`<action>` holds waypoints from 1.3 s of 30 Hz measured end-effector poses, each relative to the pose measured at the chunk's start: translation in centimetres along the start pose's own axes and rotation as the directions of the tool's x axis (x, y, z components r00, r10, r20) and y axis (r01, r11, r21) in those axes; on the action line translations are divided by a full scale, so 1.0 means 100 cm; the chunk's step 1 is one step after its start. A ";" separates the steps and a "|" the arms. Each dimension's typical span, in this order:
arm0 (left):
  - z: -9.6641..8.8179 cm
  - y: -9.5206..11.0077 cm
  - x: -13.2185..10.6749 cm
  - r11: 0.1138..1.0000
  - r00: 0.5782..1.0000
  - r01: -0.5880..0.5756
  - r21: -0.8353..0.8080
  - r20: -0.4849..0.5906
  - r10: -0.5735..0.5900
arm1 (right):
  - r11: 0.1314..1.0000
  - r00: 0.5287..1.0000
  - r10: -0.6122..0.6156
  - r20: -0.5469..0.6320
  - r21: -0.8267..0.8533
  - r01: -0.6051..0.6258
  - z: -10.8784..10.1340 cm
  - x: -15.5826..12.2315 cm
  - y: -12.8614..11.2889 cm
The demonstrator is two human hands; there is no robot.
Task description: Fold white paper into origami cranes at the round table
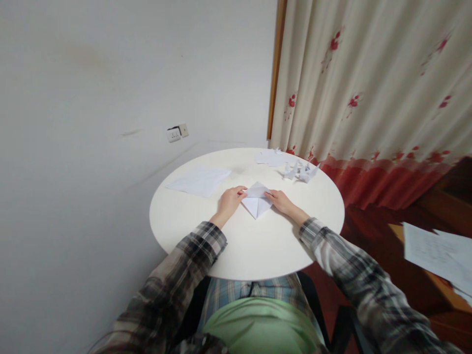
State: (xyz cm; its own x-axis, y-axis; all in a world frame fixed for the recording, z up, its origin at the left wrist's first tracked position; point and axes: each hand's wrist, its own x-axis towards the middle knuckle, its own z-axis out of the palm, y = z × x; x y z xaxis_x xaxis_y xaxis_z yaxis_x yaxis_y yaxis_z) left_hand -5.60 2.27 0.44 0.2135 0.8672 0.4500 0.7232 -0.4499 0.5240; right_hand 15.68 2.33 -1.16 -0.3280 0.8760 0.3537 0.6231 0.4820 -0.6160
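Observation:
A small white folded paper [257,200], diamond-shaped with a crease across it, lies in the middle of the round white table [250,246]. My left hand [230,199] presses its left corner, fingers curled and pinched on the edge. My right hand [280,199] holds the right corner the same way, fingertips on the paper. Both arms wear plaid sleeves.
A flat white sheet [199,181] lies at the table's left. Folded paper figures [300,171] and more paper [271,157] sit at the far right edge. A floral curtain [368,83] hangs behind; loose sheets [438,253] rest on a wooden surface at the right. A wall socket [176,132].

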 end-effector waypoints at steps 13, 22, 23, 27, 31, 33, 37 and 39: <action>-0.002 0.001 0.000 0.994 0.995 -0.065 0.093 -0.064 0.071 | 1.000 1.000 0.011 -0.011 -0.023 -0.011 0.001 0.000 0.000; -0.001 0.000 0.001 0.990 0.995 -0.084 0.113 -0.047 0.090 | 0.999 0.999 0.027 -0.025 -0.026 -0.028 0.000 0.000 0.000; -0.001 0.001 0.000 0.988 0.993 -0.099 0.115 -0.047 0.105 | 0.999 0.999 0.031 -0.026 -0.029 -0.032 0.000 0.000 0.000; -0.004 0.011 -0.004 0.971 0.968 -0.222 0.090 -0.102 0.231 | 0.999 0.998 0.036 -0.042 -0.022 -0.037 0.001 0.001 0.002; -0.003 0.022 -0.011 0.932 0.923 -0.351 0.095 -0.135 0.361 | 0.999 0.998 0.036 -0.055 -0.029 -0.037 0.005 0.003 0.007; 0.001 0.025 -0.014 0.893 0.894 -0.441 0.090 -0.047 0.446 | 0.999 0.998 0.028 -0.059 -0.042 -0.031 0.006 0.004 0.008; 0.015 0.024 -0.016 0.825 0.818 -0.562 0.066 0.192 0.542 | 0.998 0.998 0.020 -0.066 -0.062 -0.024 0.006 0.005 0.004; 0.021 0.021 -0.016 0.829 0.819 -0.552 0.087 0.242 0.520 | 0.998 0.999 0.003 -0.050 -0.061 -0.006 0.005 0.004 0.001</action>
State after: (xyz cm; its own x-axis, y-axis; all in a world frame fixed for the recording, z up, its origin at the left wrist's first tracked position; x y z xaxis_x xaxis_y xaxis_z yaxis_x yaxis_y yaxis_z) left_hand -3.07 0.41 -0.67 0.7097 0.5280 0.4664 0.5388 -0.8333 0.1235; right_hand 15.23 2.70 -1.42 -0.2907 0.8752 0.3867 0.6669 0.4751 -0.5741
